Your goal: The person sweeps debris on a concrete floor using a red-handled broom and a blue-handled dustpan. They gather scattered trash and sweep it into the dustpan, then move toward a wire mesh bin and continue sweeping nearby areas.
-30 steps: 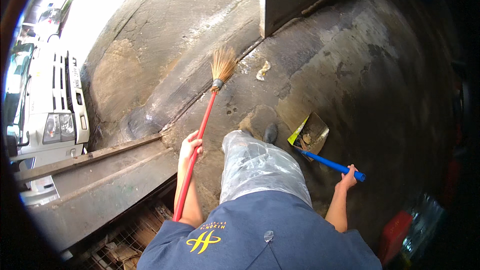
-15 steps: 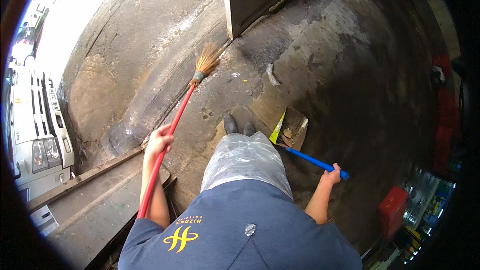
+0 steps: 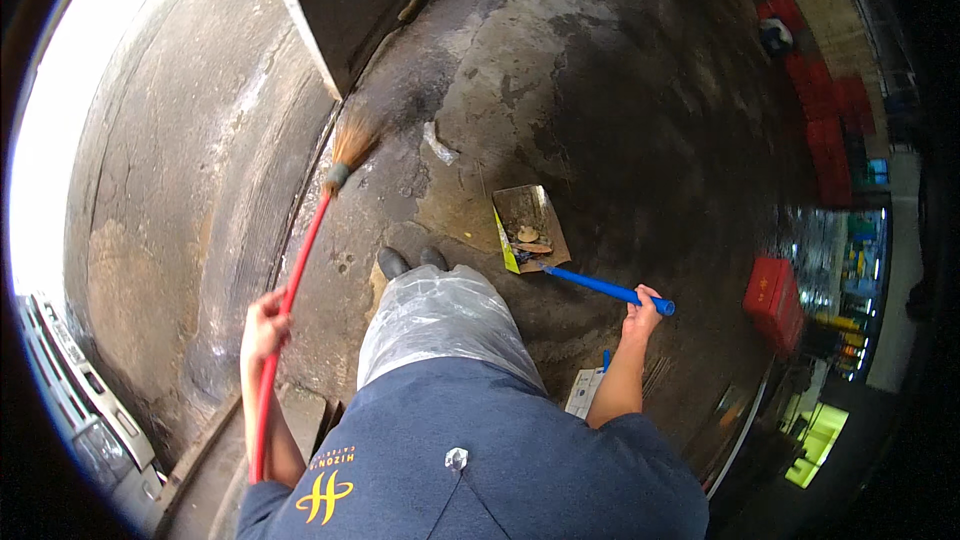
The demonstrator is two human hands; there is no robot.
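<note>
Currently in hand: red-handled stick broom [image 3: 304, 262] and blue-handled dustpan [image 3: 521, 204], on concrete floor [image 3: 500, 60].
Broom: bristles [image 3: 354, 143] far left of the boots [image 3: 393, 262]; left hand [image 3: 266, 326], grip closed round the shaft. Dustpan: right of the boots, debris [image 3: 530, 237] inside; right hand [image 3: 645, 311], grip closed near the end of its handle [image 3: 600, 285]. Pale crumpled scrap [image 3: 438, 146]: loose, between bristles and pan. Handling, as judged: short, low strokes panward; pan lip best held flat against the floor.

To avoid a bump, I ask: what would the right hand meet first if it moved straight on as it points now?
The right hand, around the blue handle, points over the dark floor; that way looks free, though height is hard to judge.
</note>
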